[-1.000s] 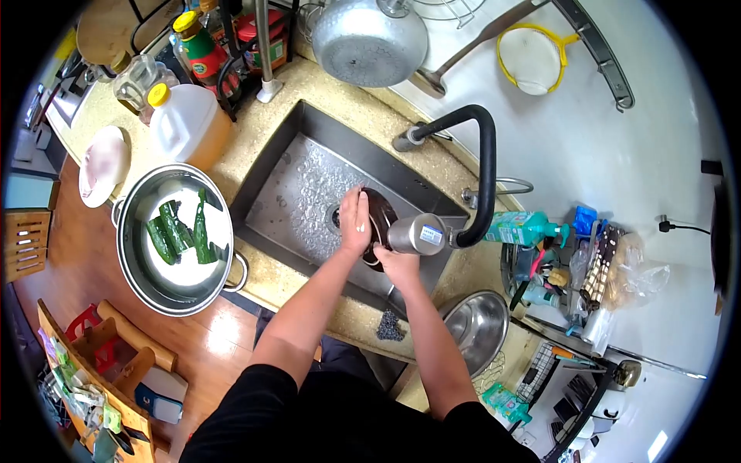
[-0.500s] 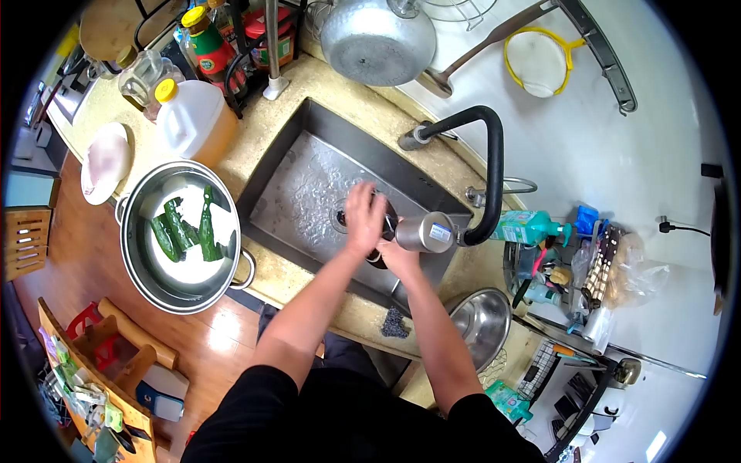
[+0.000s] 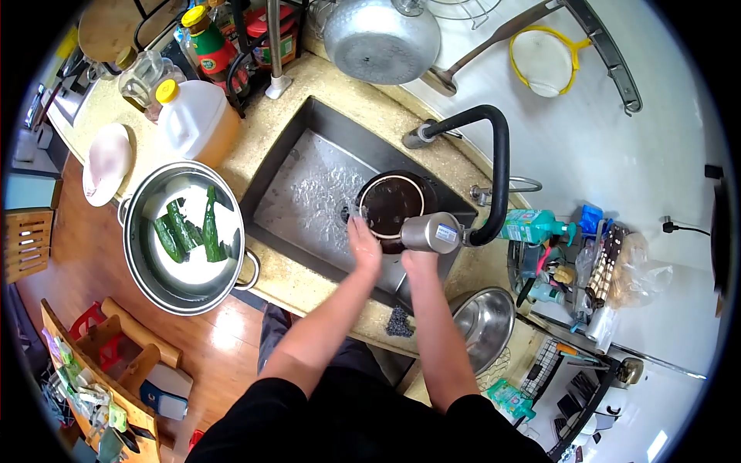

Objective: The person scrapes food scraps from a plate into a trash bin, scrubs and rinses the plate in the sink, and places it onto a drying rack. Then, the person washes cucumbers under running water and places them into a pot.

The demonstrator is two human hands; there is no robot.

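Observation:
A dark brown, glossy round vessel with a pale ring on its face is in the sink, partly beneath the faucet head. My left hand is at the vessel's left edge, fingers stretched out and wet. Below the faucet head is my right hand, close to the vessel's lower right side; its fingers are hidden. Water splashes over the sink floor left of the vessel.
Left of the sink, a steel pot holds several green cucumber-like pieces. A jug with a yellow cap stands behind it. A steel bowl and a dark scrubber lie right of and below the sink. The black faucet arches overhead.
My left hand has moved down and left off the vessel, which now shows its round ringed face. My right hand has shifted slightly right and remains below the faucet head.

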